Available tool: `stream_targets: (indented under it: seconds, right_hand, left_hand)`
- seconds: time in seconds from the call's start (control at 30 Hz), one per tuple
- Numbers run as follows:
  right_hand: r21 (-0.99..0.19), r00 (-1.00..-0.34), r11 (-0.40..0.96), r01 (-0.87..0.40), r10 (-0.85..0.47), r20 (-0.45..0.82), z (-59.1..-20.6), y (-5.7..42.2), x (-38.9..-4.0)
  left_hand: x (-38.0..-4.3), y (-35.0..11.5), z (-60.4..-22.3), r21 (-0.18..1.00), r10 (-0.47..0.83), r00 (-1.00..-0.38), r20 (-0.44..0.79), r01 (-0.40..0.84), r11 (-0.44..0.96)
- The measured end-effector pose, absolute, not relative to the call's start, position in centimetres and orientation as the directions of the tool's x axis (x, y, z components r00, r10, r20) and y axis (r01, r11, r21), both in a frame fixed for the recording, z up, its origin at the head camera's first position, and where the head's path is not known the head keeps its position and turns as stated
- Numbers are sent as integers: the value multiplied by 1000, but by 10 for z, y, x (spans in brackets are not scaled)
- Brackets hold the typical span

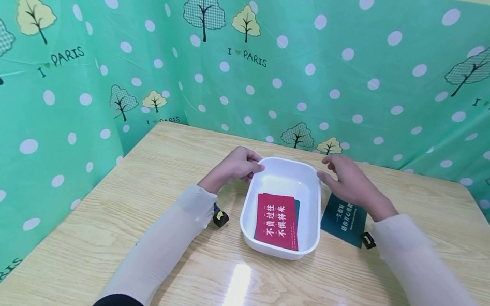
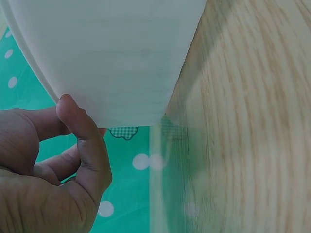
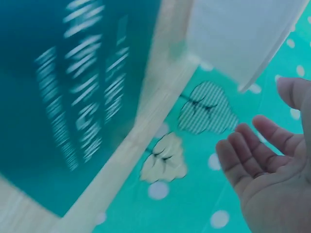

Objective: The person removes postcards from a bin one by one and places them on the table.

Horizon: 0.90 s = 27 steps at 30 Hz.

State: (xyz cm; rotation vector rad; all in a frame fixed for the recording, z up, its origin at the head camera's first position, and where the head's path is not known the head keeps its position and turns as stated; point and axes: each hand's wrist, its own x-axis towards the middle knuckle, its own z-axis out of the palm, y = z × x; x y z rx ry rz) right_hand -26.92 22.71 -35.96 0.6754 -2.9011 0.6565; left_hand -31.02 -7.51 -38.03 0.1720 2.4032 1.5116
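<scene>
A white plastic tub (image 1: 277,253) stands on the table, its wall (image 2: 121,63) large in the left wrist view. Inside lies a red card (image 1: 271,230) with white characters, partly covering a dark teal card (image 1: 297,207). My left hand (image 1: 237,165) pinches the tub's rim at the far left corner, thumb on the edge and fingers bent beneath it. By the far right corner, my right hand (image 1: 348,183) has its fingers spread loosely and grips nothing; its thumb is close to the rim. Partly under that wrist is another dark teal card (image 1: 344,223) with white characters.
The wooden table (image 1: 120,240) ends just beyond the hands. Behind it and along the left hangs a green curtain (image 1: 252,102) with white dots and printed trees. A dark wrist strap (image 1: 220,216) shows below the left wrist.
</scene>
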Motion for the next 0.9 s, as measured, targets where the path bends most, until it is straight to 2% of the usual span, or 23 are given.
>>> stream_targets:
  seconds: [0.17, 0.4, 0.67, 0.9]
  right_hand:
    - [-383, -877, 789, -481, -438, 199, -350, 204, -266]
    - [-314, -826, 765, -562, -538, 166, -353, 180, -268]
    - [-277, -816, 777, -565, -575, 52, -362, 159, -267]
    - [-249, -771, 765, -595, -630, -92, -367, 148, -261]
  left_hand:
    - [-310, -76, -381, 901, 256, -950, -180, -54, 431]
    - [-311, -75, -381, 895, 260, -949, -178, -47, 443]
    - [-313, -77, -381, 900, 274, -946, -174, -39, 434]
    - [-313, -77, -382, 899, 275, -944, -184, -48, 436]
